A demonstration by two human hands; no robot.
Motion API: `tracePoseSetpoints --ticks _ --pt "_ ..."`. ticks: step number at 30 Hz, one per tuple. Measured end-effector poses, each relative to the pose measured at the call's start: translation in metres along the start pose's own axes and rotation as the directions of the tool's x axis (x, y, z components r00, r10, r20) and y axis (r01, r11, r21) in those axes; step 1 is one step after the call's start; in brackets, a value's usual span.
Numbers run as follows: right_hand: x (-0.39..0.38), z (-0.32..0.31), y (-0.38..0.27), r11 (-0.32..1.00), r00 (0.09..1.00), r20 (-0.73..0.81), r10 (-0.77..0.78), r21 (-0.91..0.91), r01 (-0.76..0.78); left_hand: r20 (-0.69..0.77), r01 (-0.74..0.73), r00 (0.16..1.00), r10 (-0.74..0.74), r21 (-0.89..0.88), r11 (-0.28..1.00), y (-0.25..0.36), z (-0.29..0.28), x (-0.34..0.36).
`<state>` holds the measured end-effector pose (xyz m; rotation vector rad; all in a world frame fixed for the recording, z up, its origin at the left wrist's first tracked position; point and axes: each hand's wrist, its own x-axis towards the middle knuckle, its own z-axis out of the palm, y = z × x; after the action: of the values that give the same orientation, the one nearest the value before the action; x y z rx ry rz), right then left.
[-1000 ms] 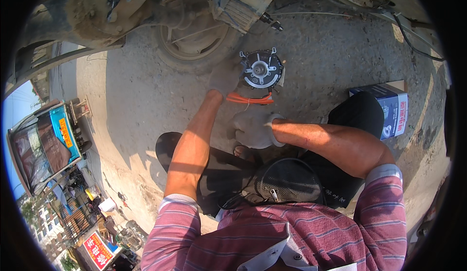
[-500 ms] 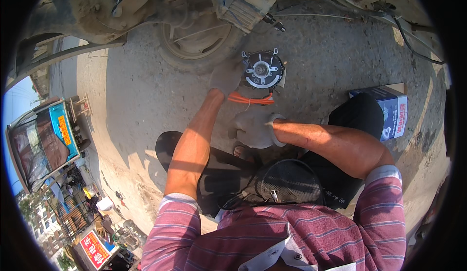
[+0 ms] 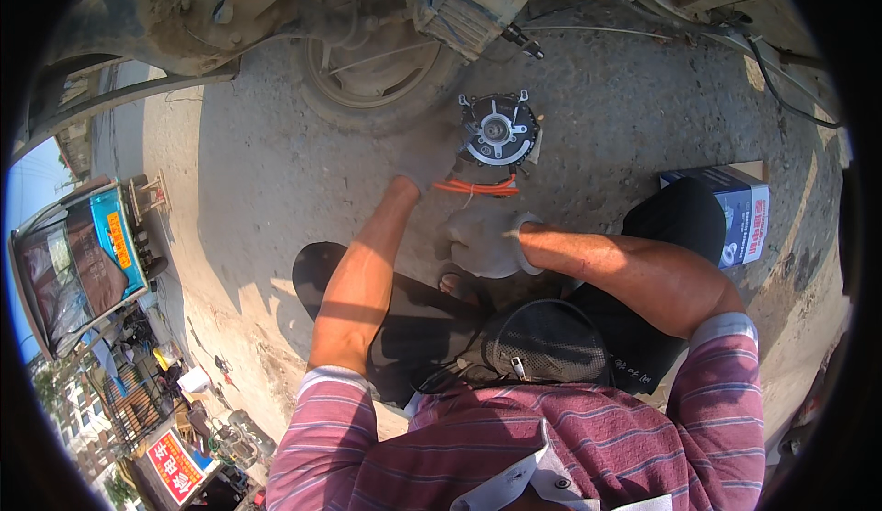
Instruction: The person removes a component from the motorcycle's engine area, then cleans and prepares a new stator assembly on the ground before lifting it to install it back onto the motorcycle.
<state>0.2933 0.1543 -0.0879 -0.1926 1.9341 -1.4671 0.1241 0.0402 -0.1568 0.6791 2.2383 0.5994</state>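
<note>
A round black electric motor (image 3: pixel 497 130) with a silver star-shaped hub and two small upright lugs lies on the ground in front of me. A bundle of orange cable (image 3: pixel 478 187) comes from its near side. My left hand (image 3: pixel 430 153), in a grey glove, is at the motor's left edge; motion blur smears its fingers, so their grip does not show. Nearer to me, below the orange cable, my right hand (image 3: pixel 485 243) wears a similar glove. Its fingers are curled closed, and anything inside them is hidden.
A vehicle's dirty underside hangs ahead, with a wheel (image 3: pixel 381 70) and a finned metal housing (image 3: pixel 467 6). A blue and white cardboard box (image 3: pixel 742 213) stands beside my right knee. Far left are a blue three-wheeled vehicle (image 3: pixel 83 258), a red sign (image 3: pixel 175 465) and assorted clutter.
My left hand has shifted slightly down and left along the motor's side and is more blurred. My right hand stays almost in place. The view has tilted very slightly.
</note>
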Motion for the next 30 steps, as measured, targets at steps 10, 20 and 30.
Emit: tracePoseSetpoints --ticks 10,20,30 --pt "-0.003 -0.007 -0.004 0.997 0.999 -0.012 -0.045 -0.07 0.044 -0.026 0.022 0.999 -0.019 0.129 0.991 0.009 0.008 -0.005" --pt "-0.002 -0.007 -0.001 0.997 0.998 -0.014 -0.055 -0.059 0.054 -0.115 0.01 0.993 0.012 0.195 0.981 0.009 0.012 -0.008" --pt "0.0 -0.008 0.001 0.993 0.997 0.0 -0.08 -0.087 0.08 -0.113 -0.02 0.992 0.049 0.244 0.97 0.01 0.012 -0.009"
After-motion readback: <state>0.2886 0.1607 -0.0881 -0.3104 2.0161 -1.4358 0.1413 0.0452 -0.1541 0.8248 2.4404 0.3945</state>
